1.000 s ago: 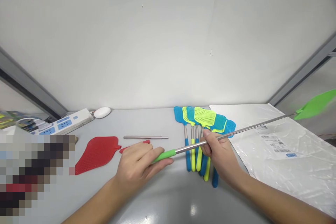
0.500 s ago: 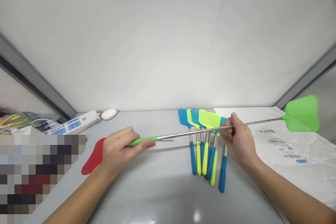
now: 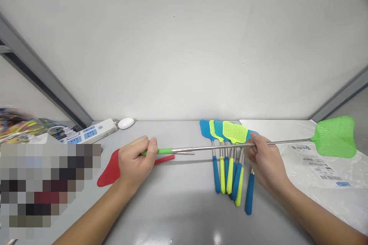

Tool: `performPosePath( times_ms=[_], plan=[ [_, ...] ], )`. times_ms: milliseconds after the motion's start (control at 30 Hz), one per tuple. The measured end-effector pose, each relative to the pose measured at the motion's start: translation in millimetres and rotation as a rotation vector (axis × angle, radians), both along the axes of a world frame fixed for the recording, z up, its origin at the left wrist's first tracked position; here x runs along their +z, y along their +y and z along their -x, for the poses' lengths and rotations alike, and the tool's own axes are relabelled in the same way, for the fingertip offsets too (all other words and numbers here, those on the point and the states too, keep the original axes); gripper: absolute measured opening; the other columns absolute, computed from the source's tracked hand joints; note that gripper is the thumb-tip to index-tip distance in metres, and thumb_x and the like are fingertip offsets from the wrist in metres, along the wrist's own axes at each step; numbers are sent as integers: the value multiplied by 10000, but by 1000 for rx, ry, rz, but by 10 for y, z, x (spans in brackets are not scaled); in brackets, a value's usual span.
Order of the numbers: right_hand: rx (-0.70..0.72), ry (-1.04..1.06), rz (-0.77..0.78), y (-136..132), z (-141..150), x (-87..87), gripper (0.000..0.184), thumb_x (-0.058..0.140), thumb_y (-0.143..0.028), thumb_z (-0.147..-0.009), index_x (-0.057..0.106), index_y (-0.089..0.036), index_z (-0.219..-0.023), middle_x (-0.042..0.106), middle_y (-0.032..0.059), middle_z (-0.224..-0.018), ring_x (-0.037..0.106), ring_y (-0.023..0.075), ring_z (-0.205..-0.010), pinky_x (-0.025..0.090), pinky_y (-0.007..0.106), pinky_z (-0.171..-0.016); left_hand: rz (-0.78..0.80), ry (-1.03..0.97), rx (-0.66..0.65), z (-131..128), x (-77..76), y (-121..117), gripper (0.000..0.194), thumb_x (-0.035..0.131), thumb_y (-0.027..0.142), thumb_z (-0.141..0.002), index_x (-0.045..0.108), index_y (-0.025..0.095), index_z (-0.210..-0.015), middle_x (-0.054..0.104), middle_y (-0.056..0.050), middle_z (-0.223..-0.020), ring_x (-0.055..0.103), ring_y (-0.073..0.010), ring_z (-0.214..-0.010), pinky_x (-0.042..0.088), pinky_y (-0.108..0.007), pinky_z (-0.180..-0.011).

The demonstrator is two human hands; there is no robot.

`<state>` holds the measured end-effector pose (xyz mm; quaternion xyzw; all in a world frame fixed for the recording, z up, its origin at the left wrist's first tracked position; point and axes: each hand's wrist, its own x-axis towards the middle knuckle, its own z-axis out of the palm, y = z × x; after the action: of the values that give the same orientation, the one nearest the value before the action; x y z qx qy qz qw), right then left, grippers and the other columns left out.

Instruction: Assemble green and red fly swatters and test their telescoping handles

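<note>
A bright green fly swatter (image 3: 335, 137) with a long, extended metal rod spans the view almost level above the table. My left hand (image 3: 138, 159) is closed around its green handle. Farther along, my right hand (image 3: 264, 157) pinches the thin rod on the side toward the swatter's head. Behind and under my left hand lies a red fly swatter (image 3: 109, 170), partly hidden, its red handle and metal rod showing to the right. Below the rod, several blue and yellow fly swatters (image 3: 236, 132) lie overlapped, handles toward me. The blue one farthest right is partly covered by my right hand.
A white plastic mailing bag (image 3: 304, 193) with a printed label lies at the right. A power strip (image 3: 100, 130) and a white oval device (image 3: 126, 123) sit at the back left, near plastic-wrapped items (image 3: 25, 128). The wall (image 3: 184, 65) rises behind the grey table (image 3: 178, 203).
My left thumb has folded from lying along the green handle to wrapping over it. The green swatter's head has dipped slightly, and the whole view has shifted a little.
</note>
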<state>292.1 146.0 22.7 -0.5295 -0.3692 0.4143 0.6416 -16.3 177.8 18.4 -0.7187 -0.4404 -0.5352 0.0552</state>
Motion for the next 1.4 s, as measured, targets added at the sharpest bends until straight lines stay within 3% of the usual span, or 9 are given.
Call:
performPosePath(
  times_ms=[200,400,567,667,867,967,1100,1233,1400],
  plan=[
    [101,-94,25,-169,139,-80,475,522,-434,-923,305,-224,-555,276,-44,-538,245,124,-538,230,291,-512,-2,78,-216,-319,2,-232,406,549,78,-846,304,190,-543,211,56,-548,225,-82,-476,193,-267,-461],
    [135,-221,14,-263,233,-132,488,497,-476,-927,330,-221,-546,297,-36,-542,281,136,-551,249,293,-540,22,195,-383,-545,2,-388,174,578,112,-853,549,187,-699,364,53,-541,318,-89,-491,274,-239,-473],
    [228,-289,-36,-254,194,-142,505,476,-517,-931,345,-224,-541,310,-33,-542,297,144,-555,255,298,-554,-16,264,-382,-451,-29,-264,204,589,174,-866,546,194,-668,380,58,-516,325,-92,-474,299,-234,-468],
    [257,-208,-102,-241,147,-152,520,444,-544,-938,370,-223,-536,313,-32,-536,299,141,-541,253,301,-548,-52,236,-374,-325,-30,-181,291,540,117,-868,478,196,-595,335,58,-501,300,-88,-458,265,-238,-456],
    [212,131,-140,-82,49,-81,541,360,-578,-947,438,-218,-550,256,-50,-476,228,119,-466,221,280,-481,-56,145,-121,57,32,-5,404,483,108,-871,333,181,-502,267,48,-495,261,-80,-453,209,-271,-470],
    [223,155,-133,-19,32,-85,537,337,-566,-945,546,-208,-603,337,-34,-478,278,114,-457,257,270,-471,-67,136,-75,167,50,57,421,485,133,-870,292,180,-498,248,48,-493,248,-79,-456,195,-281,-478],
    [205,172,-148,3,7,-90,497,306,-521,-947,671,-210,-819,549,25,-624,454,152,-541,373,285,-517,-30,156,-118,106,34,41,410,498,118,-853,288,185,-508,253,54,-492,247,-82,-450,201,-280,-468],
    [165,183,-212,-2,-4,-25,453,298,-450,-954,687,-223,-1005,641,56,-773,548,182,-670,446,312,-644,-1,130,-165,-46,34,-45,410,503,108,-859,273,186,-529,209,56,-517,208,-85,-461,188,-276,-456],
    [331,190,-189,-111,135,-32,516,253,-469,-981,694,-230,-1102,700,97,-923,602,226,-865,457,345,-720,79,146,-209,-265,77,-221,407,528,105,-869,301,186,-540,219,58,-537,238,-76,-463,213,-260,-455]
  ],
)
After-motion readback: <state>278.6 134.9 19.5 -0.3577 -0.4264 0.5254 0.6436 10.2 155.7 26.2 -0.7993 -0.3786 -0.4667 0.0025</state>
